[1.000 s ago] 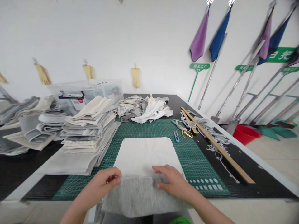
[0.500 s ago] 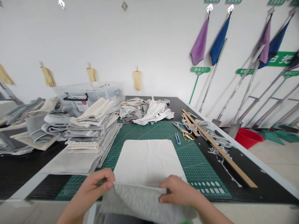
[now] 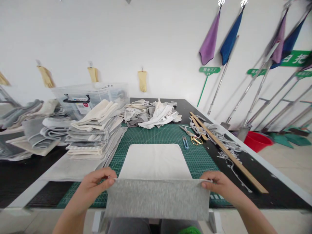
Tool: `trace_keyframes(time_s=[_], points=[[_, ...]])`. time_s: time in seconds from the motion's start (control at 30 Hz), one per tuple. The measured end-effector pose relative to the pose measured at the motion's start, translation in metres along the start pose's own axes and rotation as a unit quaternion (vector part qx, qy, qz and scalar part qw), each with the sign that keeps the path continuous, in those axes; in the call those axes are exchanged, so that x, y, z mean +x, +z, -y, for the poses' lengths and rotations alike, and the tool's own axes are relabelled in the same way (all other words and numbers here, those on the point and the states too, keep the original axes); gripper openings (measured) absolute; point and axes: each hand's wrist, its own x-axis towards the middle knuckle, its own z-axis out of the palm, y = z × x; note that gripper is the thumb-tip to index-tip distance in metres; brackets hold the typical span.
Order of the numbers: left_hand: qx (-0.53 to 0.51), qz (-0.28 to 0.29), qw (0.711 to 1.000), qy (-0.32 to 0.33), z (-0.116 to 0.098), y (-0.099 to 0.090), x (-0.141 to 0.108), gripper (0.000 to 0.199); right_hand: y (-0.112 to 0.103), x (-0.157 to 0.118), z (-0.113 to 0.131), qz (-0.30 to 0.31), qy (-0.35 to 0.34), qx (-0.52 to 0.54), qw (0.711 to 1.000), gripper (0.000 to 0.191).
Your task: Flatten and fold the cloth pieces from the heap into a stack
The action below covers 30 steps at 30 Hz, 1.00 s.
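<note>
A grey piece of fabric (image 3: 158, 199) is stretched between my two hands, its upper edge taut and its lower part hanging over the table's front edge. My left hand (image 3: 98, 185) pinches the upper left corner between thumb and fingers. At the upper right corner, my right hand (image 3: 216, 183) pinches the same fabric. Just beyond it a white rounded-corner cloth (image 3: 156, 161) lies flat on the green cutting mat (image 3: 138, 135); the grey fabric covers its near edge from view.
Stacked folded cloths (image 3: 90, 136) stand at left before a clear plastic box (image 3: 97, 94). Crumpled scraps (image 3: 156, 113) lie at the back. Blue thread snips (image 3: 185, 143), gold-handled scissors (image 3: 196, 140) and a long wooden strip (image 3: 231, 157) lie at right.
My right hand has moved right along the fabric's edge to its corner. The grey fabric, slack before, is now spread wide and taut, and slightly higher.
</note>
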Motion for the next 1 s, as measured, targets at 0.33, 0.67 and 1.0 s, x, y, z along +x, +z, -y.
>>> trace_keyframes(time_s=[0.33,0.67,1.0], points=[[0.05,-0.027,0.998,0.014,-0.005,-0.01,0.042,0.018,-0.013,0.039,0.001,-0.088,-0.039,0.078,0.992,0.024],[0.087,-0.008,0.996,-0.021,0.042,0.013,0.136,0.021,-0.011,0.119,-0.021,-0.132,-0.021,0.022,0.991,0.026],[0.168,-0.073,0.98,-0.082,0.104,0.039,0.169,0.017,0.018,0.178,-0.058,-0.222,0.044,-0.059,0.972,0.024]])
